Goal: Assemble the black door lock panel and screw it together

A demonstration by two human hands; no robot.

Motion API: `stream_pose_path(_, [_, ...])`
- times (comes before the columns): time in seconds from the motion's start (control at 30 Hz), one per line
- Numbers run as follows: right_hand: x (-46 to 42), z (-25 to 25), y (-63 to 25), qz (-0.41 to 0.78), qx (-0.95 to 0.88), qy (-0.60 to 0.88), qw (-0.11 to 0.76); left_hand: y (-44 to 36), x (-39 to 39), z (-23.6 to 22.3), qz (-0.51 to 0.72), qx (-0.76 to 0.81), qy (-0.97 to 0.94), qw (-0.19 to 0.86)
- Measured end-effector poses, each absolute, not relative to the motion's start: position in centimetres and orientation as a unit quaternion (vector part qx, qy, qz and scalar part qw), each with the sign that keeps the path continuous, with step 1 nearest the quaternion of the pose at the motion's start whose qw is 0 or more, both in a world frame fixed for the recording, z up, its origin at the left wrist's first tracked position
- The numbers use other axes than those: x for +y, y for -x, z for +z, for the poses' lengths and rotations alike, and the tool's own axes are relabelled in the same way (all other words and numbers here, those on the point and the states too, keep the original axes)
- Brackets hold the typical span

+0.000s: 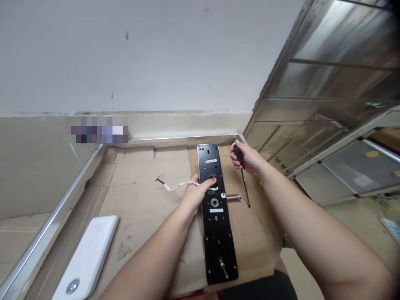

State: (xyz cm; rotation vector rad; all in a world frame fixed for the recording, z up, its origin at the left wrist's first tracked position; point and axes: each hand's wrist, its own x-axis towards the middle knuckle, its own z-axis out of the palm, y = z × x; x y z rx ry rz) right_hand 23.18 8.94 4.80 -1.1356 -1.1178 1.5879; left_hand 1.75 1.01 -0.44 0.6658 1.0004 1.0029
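Black door-lock backplate (217,237) lying lengthwise on cardboard (140,216), left hand (196,193) clamped over it, apparently to steady it; right hand (245,160) closed around a purple-handled screwdriver (244,185), just right, white cable (181,185) trailing left.

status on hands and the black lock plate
Left hand pressing on black lock plate. Right hand gripping purple-handled screwdriver, tip down. White wire trailing from plate across cardboard; small metal bar beside plate.
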Motion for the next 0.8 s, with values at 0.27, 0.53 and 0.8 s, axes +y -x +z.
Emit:
stream_pose_path(0.27, [8.92, 4.86, -23.12, 0.636, -0.449, 0.460, 0.427, -1.87, 0.98, -0.37, 0.458, 0.448, -0.295, 0.709])
stream_pose_path(0.53, [8.89, 4.87, -23.12, 0.637, -0.447, 0.457, 0.430, -1.82, 0.95, -0.33, 0.481, 0.431, -0.319, 0.693])
stream_pose_path(0.8, [8.85, 4.86, -23.14, 0.636, -0.454, 0.454, 0.429, -1.72, 1.10, -0.37, 0.464, 0.452, -0.319, 0.692])
